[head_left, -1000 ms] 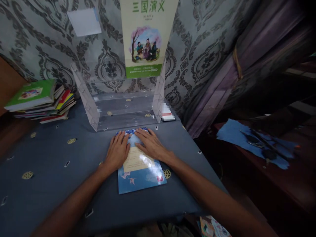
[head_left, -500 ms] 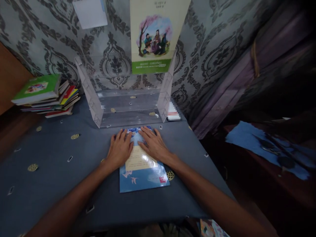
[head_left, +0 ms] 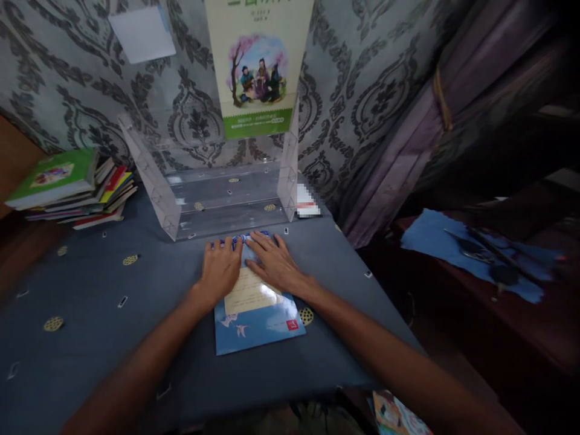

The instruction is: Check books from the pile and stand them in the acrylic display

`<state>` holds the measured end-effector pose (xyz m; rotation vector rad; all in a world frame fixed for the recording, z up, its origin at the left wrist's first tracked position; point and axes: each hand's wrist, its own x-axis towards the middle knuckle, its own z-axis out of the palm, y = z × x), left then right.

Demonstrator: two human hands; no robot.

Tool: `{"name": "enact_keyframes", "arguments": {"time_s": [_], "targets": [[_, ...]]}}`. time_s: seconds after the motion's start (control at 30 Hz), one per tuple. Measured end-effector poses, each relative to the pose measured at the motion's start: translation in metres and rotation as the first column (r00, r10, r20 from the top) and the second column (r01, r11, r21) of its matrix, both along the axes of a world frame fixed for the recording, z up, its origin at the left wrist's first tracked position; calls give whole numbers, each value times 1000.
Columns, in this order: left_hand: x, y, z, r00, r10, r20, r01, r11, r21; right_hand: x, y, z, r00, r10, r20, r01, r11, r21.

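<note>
Well off to the left of the left hand, a loose stack of thin colourful paperback books (head_left: 67,187) with a green cover on top sits at the far corner of the grey-blue tablecloth dotted with gold rounds (head_left: 90,326). The left hand (head_left: 220,270) lies palm down, fingers stretched out and relaxed, gripping nothing, on the left upper part of a flat blue glossy book with a cream panel (head_left: 256,320). The book lies flat on the cloth under both hands, its near half bare toward the person. The right hand (head_left: 274,263) presses flat beside the left one, fingers spread on the book's upper right part, also unclenched. Just beyond the fingertips stands a clear acrylic stepped book rack (head_left: 217,199) (whether the book's far edge touches its front lip I cannot tell), and a tall cream-and-green illustrated book (head_left: 257,66) stands upright in its back tier against the patterned wall. Right of the right hand hangs a purple curtain tied with a cord (head_left: 408,151), and farther right a crumpled blue cloth (head_left: 471,254) lies on a dark wooden surface.
</note>
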<state>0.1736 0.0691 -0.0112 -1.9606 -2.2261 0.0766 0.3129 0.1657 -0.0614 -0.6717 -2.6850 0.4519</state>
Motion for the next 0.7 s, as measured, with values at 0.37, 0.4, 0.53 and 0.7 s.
{"name": "enact_keyframes", "arguments": {"time_s": [0.37,0.4,0.53,0.7], "targets": [[-12,7,-27,979,-144,144,121,980,159,1,-1,6,1000,-18,20,18,1000,11],[-13,7,-26,979,-144,146,122,981,150,2,0,7,1000,-16,15,16,1000,5],[-13,9,-21,979,-142,149,123,984,131,4,5,8,1000,-14,-24,12,999,-46],[-11,10,-21,977,-135,165,107,980,165,5,15,7,979,-100,-178,86,993,-84]]}}
